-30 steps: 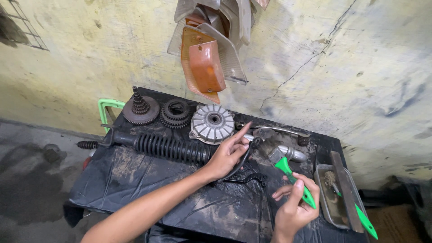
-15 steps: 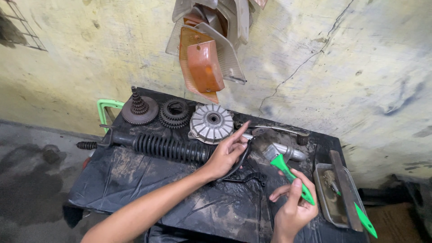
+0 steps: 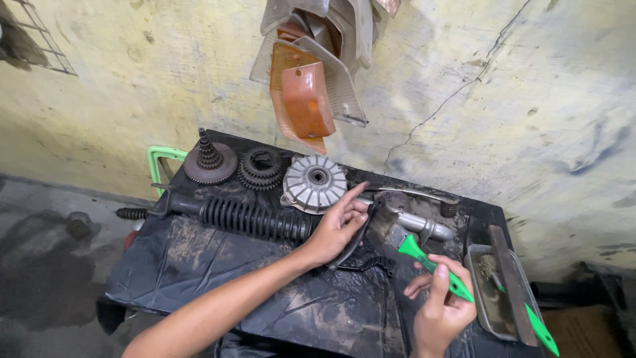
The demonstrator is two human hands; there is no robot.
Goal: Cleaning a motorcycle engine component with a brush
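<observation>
Metal tray (image 3: pixel 478 299) holding a green-handled tool (image 3: pixel 530 318), right hand (image 3: pixel 442 310) gripping green brush (image 3: pixel 424 257), left hand (image 3: pixel 338 225) loosely open.

We see soft, even light from above falling on the yellowish wall (image 3: pixel 530 119), which is the brightest area. Below the wall, the black-covered table (image 3: pixel 199 265) reads dim, with only faint sheen on the ribbed metal hub (image 3: pixel 315 183). Left of the table the floor (image 3: pixel 46 265) sinks into shadow, and the edges bow slightly.
</observation>
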